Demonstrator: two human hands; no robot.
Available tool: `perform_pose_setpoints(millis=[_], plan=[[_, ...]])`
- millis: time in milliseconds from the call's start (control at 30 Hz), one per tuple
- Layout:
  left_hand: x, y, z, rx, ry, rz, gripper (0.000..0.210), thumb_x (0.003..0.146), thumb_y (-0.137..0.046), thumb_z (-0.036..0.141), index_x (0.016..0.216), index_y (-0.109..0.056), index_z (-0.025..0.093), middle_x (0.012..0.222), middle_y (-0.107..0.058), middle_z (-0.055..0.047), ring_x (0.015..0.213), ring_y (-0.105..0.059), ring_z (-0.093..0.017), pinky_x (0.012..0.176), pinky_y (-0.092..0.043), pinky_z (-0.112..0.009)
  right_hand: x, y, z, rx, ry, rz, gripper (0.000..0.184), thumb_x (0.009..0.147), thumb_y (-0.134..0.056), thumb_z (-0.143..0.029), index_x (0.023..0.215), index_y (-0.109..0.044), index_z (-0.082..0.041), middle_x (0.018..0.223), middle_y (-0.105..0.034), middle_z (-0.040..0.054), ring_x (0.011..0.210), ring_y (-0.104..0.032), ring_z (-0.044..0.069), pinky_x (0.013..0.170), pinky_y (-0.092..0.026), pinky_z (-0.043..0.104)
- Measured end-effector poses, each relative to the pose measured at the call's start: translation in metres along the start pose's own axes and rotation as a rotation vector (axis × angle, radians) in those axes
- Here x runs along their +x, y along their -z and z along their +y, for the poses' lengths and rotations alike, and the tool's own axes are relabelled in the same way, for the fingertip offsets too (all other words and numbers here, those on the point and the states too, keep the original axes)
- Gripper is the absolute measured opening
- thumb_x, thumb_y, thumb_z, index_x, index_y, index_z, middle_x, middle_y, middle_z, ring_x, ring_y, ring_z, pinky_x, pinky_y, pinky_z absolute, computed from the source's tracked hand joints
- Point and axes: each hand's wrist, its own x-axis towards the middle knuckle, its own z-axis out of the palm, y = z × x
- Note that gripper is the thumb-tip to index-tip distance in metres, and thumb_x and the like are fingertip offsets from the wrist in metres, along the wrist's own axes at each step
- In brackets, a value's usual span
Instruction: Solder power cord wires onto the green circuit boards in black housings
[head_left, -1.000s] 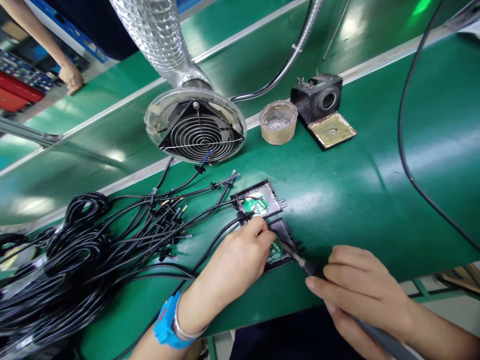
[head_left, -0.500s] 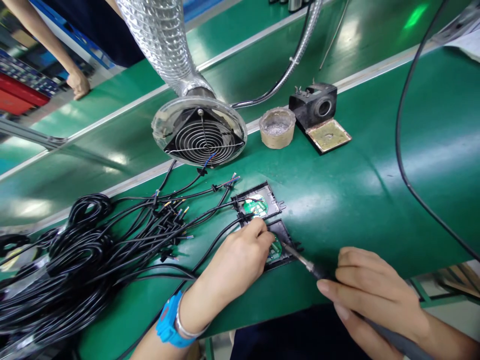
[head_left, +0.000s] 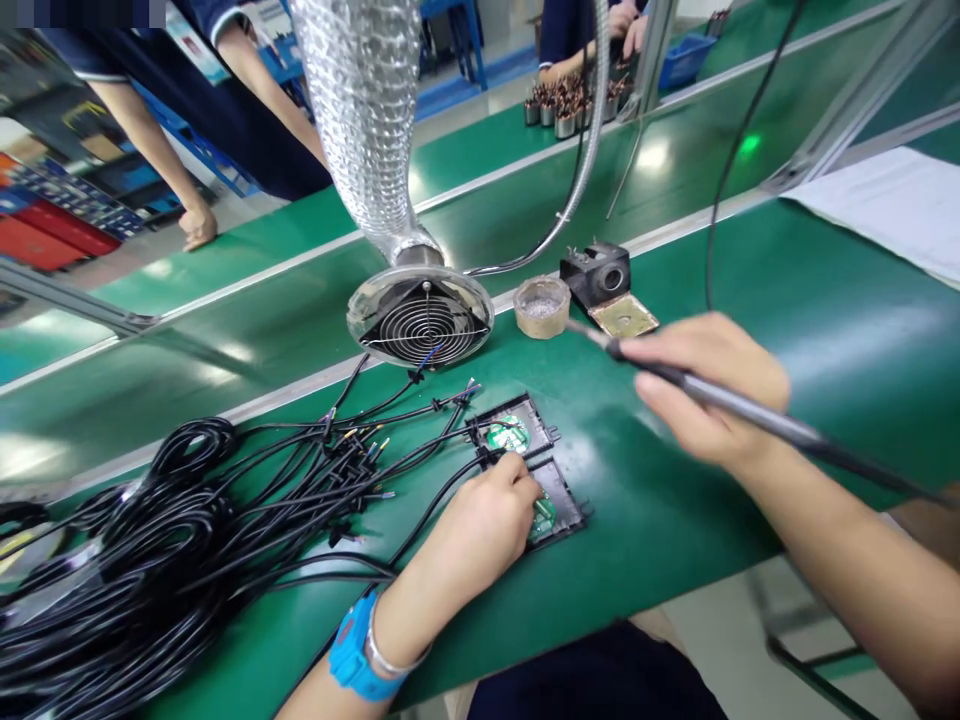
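Note:
My right hand (head_left: 712, 385) grips a soldering iron (head_left: 701, 388), its tip beside the round tan pot (head_left: 542, 308). My left hand (head_left: 491, 515) rests over the nearer black plastic case (head_left: 566, 490), fingers pinched together at its left side; what lies between them is hidden. Part of a green circuit board (head_left: 544, 512) shows by my fingertips. Just behind lies a second black case (head_left: 538, 420) with a round green board (head_left: 508, 434) inside. A black cable (head_left: 431, 507) runs up to the left side of the nearer case, passing behind my hand.
A heap of black cables (head_left: 135, 570) covers the bench's left side. A round fan hood (head_left: 420, 318) hangs from a silver duct (head_left: 360, 120). Behind the pot sits an iron stand (head_left: 596, 275) with a yellowish sponge tray (head_left: 626, 315). Another person's hand (head_left: 199, 228) rests on the far bench.
My right hand has lifted the soldering iron away from the nearer case, up to beside the pot. My left hand stays at the case. The view has tilted upward.

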Motion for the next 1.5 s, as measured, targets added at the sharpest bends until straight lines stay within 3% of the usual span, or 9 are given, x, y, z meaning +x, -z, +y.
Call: perform_pose_setpoints(millis=[67,200,433,633,833,1000,1233,1367,1500], plan=[[0.0,-0.001,-0.001,-0.003,0.002,0.017,0.023,0.088,-0.044,0.01,0.095,-0.064,0.017,0.093,-0.055,-0.005,0.074,-0.06,-0.014,0.069,-0.053,-0.027,0.013,-0.017,0.024,-0.049,-0.026,0.08,0.032,0.078,-0.064,-0.021,0.11,-0.067,-0.021,0.097,-0.065,0.0078,0.089,-0.06,0.02,0.081,-0.051,0.037],[0.001,-0.003,-0.002,-0.022,-0.005,0.036,0.022,0.087,-0.045,0.011,0.095,-0.065,0.017,0.093,-0.055,-0.005,0.075,-0.06,-0.014,0.071,-0.053,-0.027,0.015,-0.027,0.059,-0.038,-0.132,-0.116,0.025,0.082,-0.059,-0.026,0.104,-0.069,-0.021,0.095,-0.066,0.0059,0.085,-0.062,0.018,0.08,-0.052,0.035],[0.0,-0.004,-0.001,-0.016,-0.018,0.042,0.024,0.088,-0.042,0.011,0.094,-0.065,0.015,0.092,-0.054,-0.006,0.07,-0.059,-0.015,0.068,-0.053,-0.029,0.017,0.007,0.097,-0.15,-0.29,0.219,0.014,0.077,-0.057,-0.025,0.083,-0.067,-0.016,0.073,-0.064,0.0044,0.066,-0.059,0.016,0.061,-0.047,0.028],[-0.004,0.006,0.001,-0.128,-0.012,0.084,0.025,0.088,-0.043,0.013,0.102,-0.064,0.017,0.096,-0.055,-0.006,0.079,-0.059,-0.016,0.075,-0.053,-0.029,0.029,-0.032,0.123,-0.248,-0.344,0.12,0.015,0.071,-0.065,-0.027,0.083,-0.063,-0.018,0.072,-0.064,0.0033,0.06,-0.056,0.015,0.059,-0.047,0.03],[-0.053,0.026,-0.014,-0.367,0.098,0.274,0.043,0.083,-0.059,0.023,0.125,-0.05,0.023,0.119,-0.054,-0.006,0.106,-0.055,-0.017,0.094,-0.047,-0.029,0.029,-0.037,0.131,-0.283,-0.285,0.069,0.019,0.074,-0.069,-0.039,0.083,-0.068,-0.022,0.084,-0.068,0.0057,0.084,-0.061,0.024,0.083,-0.046,0.041],[-0.097,0.005,-0.021,-0.304,0.242,0.334,0.041,0.078,-0.066,0.025,0.116,-0.052,0.02,0.11,-0.059,-0.006,0.101,-0.057,-0.019,0.089,-0.049,-0.033,0.028,-0.032,0.129,-0.293,-0.322,0.009,0.027,0.082,-0.062,-0.045,0.092,-0.068,-0.021,0.091,-0.069,0.0081,0.083,-0.059,0.02,0.078,-0.045,0.037],[-0.106,-0.025,-0.022,-0.274,0.199,0.542,0.014,0.092,-0.05,0.023,0.094,-0.063,0.018,0.084,-0.064,-0.003,0.078,-0.06,-0.013,0.072,-0.049,-0.025,-0.001,-0.016,0.019,-0.29,-0.202,-0.174,0.021,0.077,-0.069,-0.038,0.082,-0.066,-0.017,0.064,-0.062,0.0052,0.059,-0.052,0.016,0.058,-0.04,0.031],[-0.096,-0.004,-0.014,-0.063,0.15,0.686,0.015,0.093,-0.05,0.025,0.097,-0.063,0.019,0.076,-0.061,-0.001,0.065,-0.057,-0.01,0.058,-0.043,-0.02,-0.012,-0.027,-0.087,0.037,-0.104,-0.579,0.023,0.089,-0.052,-0.022,0.109,-0.062,-0.018,0.086,-0.068,0.0038,0.067,-0.06,0.012,0.064,-0.048,0.025],[-0.075,0.02,0.017,0.222,0.051,0.744,0.012,0.091,-0.052,0.023,0.091,-0.063,0.019,0.067,-0.058,0.001,0.059,-0.054,-0.013,0.052,-0.036,-0.027,-0.003,-0.043,-0.121,0.059,-0.063,-0.852,0.02,0.084,-0.049,-0.018,0.096,-0.065,-0.017,0.082,-0.068,0.0047,0.076,-0.062,0.017,0.07,-0.046,0.027]])
